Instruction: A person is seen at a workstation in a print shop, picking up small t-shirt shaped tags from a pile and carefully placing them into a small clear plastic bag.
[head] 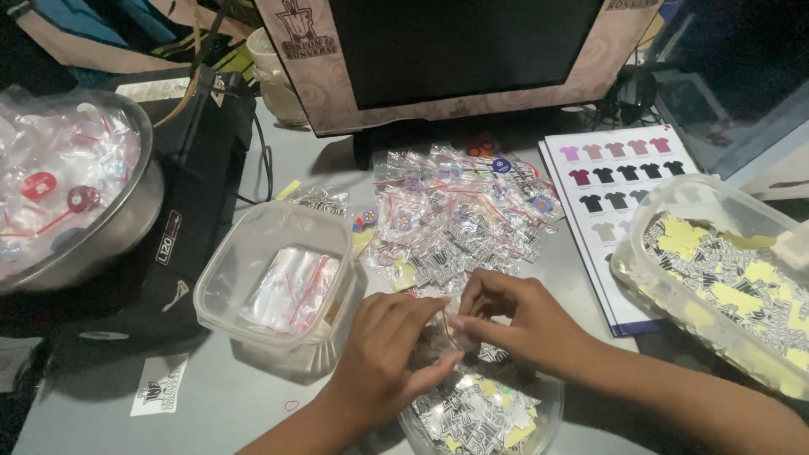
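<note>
Low in the middle of the frame, the left hand (383, 354) and right hand (514, 324) meet, fingertips pinched together on a small clear bag (455, 330) held between them, just above a round bowl (539, 421) of black-and-white and yellow stickers at the bottom edge. Behind the hands, a pile of filled bags (459, 215) with red seal strips spreads across the grey table (227, 396). Left of centre stands a clear square tub (278, 282) holding empty bags. A steel bowl (126, 219) of more bags sits at the upper left. At right, a rectangular tub (657, 270) holds more stickers, touching a white sheet (615, 181) printed with rows of coloured shirt shapes. A lone white label (160, 385) lies lower left.
</note>
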